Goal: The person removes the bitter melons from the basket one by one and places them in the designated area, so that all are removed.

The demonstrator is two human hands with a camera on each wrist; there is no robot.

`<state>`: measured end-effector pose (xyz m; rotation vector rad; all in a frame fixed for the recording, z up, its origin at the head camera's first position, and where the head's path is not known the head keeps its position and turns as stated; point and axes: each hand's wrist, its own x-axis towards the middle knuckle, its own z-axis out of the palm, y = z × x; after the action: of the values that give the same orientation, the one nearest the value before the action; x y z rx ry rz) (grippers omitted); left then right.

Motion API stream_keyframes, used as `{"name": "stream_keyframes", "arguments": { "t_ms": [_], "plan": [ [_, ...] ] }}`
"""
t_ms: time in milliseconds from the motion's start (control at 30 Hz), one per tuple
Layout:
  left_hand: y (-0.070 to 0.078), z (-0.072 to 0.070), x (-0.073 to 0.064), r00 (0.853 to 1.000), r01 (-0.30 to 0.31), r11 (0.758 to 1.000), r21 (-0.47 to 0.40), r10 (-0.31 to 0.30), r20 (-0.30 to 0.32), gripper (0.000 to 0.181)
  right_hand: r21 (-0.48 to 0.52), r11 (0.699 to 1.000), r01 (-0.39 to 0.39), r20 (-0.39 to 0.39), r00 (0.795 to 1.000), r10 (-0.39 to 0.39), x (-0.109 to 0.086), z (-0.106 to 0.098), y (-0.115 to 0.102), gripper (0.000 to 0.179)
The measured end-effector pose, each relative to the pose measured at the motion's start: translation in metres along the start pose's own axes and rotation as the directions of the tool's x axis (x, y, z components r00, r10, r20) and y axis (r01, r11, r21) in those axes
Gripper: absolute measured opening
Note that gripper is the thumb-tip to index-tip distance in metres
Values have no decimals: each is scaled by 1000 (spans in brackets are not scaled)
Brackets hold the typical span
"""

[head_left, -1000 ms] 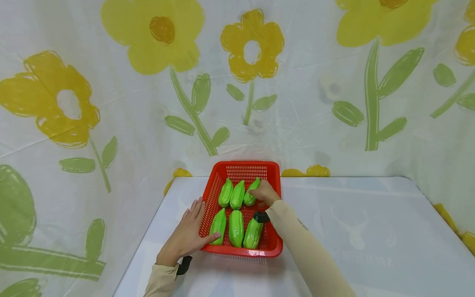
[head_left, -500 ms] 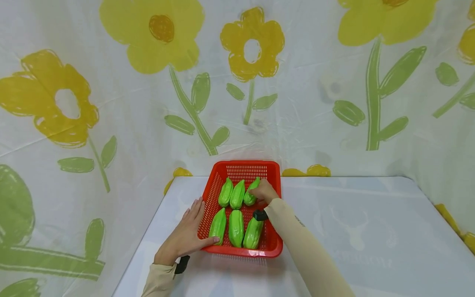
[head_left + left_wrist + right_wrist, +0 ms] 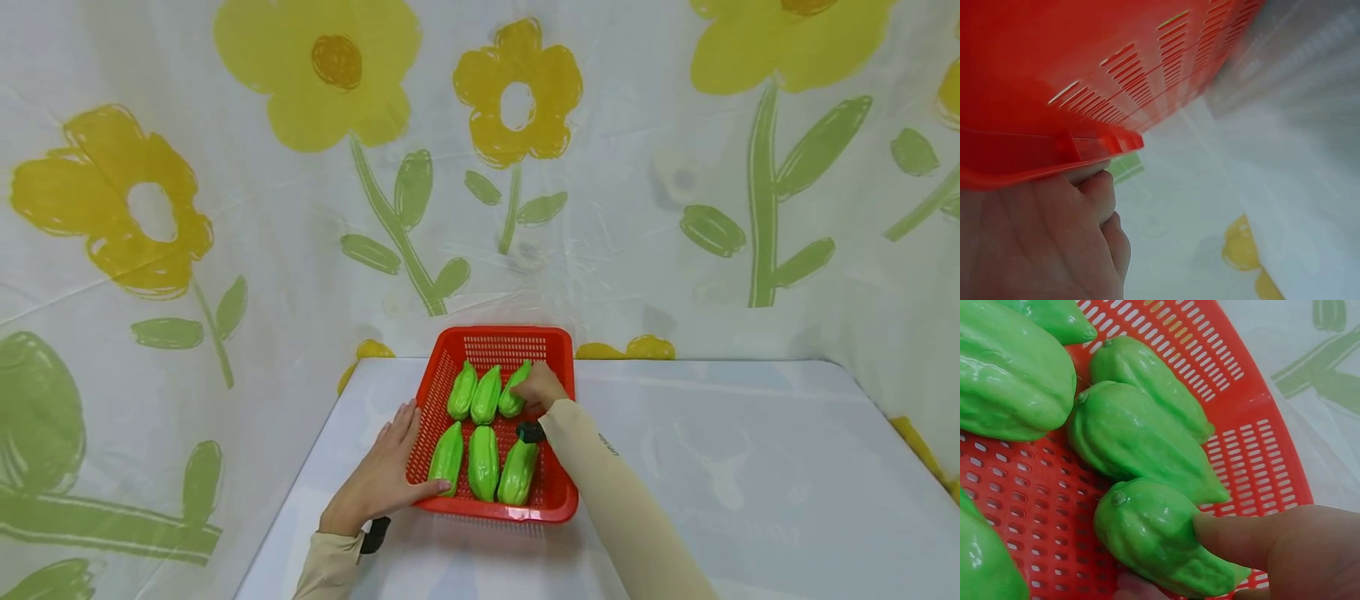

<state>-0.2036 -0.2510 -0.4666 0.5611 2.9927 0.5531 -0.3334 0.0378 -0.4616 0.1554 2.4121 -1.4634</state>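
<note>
In the head view a red slotted basket (image 3: 557, 500) holds several shiny green ribbed gourds, in a far and a near row. My right hand (image 3: 542, 387) pinches the far row's right-hand gourd (image 3: 1160, 534); the right wrist view shows the thumb on one side and a fingertip low on the other. That gourd lies in the basket beside the row's middle gourd (image 3: 486, 395). My left hand (image 3: 381, 475) rests against the basket's near left corner, fingers extended along the outer side and thumb over the rim. From below, the left wrist view shows the palm (image 3: 1041, 237) at the rim.
The basket stands on a pale table (image 3: 675, 467) near its far edge. A white flower-printed cloth (image 3: 622, 250) hangs behind the table and on its left. The near-row gourds (image 3: 483, 463) lie close to my right wrist.
Both hands keep nearly the same places on the basket and the gourd. The whole scene sits slightly further right in the head view.
</note>
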Motion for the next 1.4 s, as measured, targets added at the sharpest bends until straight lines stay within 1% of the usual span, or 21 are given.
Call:
{"name": "stream_keyframes", "arguments": {
  "t_ms": [100, 300, 367, 567, 667, 767, 900, 1000, 1100, 1300, 1400],
  "plan": [
    [0, 0, 0, 1000, 1, 1000, -5, -1, 1, 126, -3, 1000, -5, -11, 1000, 5, -2, -1, -1, 22],
    [1, 0, 0, 1000, 9, 1000, -8, -9, 9, 126, -8, 1000, -22, -25, 999, 22, 0, 1, -1, 16],
    [2, 0, 0, 1000, 14, 1000, -6, -14, 13, 127, -1, 999, -35, -26, 999, 35, 1, 2, 0, 16],
    [2, 1, 1, 1000, 19, 1000, -8, -19, 14, 126, 63, 997, -53, -28, 998, 55, 0, 2, 1, 28],
    [2, 2, 1, 1000, 17, 1000, -6, -17, 10, 126, 106, 993, -45, -20, 999, 47, 0, 2, 1, 28],
    [1, 3, 2, 1000, 15, 1000, -5, -15, 6, 126, 141, 990, -22, -9, 1000, 24, -1, 2, 2, 32],
    [0, 3, 2, 1000, 16, 1000, 0, -16, -2, 126, 168, 986, 8, 2, 1000, -8, -2, 1, 2, 47],
    [0, 4, 2, 1000, 16, 1000, 5, -16, -6, 126, 184, 983, 8, 6, 1000, -9, -3, 0, 3, 60],
    [-1, 4, 2, 1000, 12, 1000, 6, -12, -9, 126, 204, 979, 2, 8, 1000, -3, -3, 0, 3, 66],
    [0, 4, 1, 1000, 3, 1000, 8, -3, -19, 125, 238, 971, 27, 10, 999, -30, -6, 0, 2, 67],
    [1, 2, 1, 1000, -2, 1000, 5, 2, -30, 124, 232, 972, 44, 4, 999, -46, -8, -2, 0, 66]
  ]
}}
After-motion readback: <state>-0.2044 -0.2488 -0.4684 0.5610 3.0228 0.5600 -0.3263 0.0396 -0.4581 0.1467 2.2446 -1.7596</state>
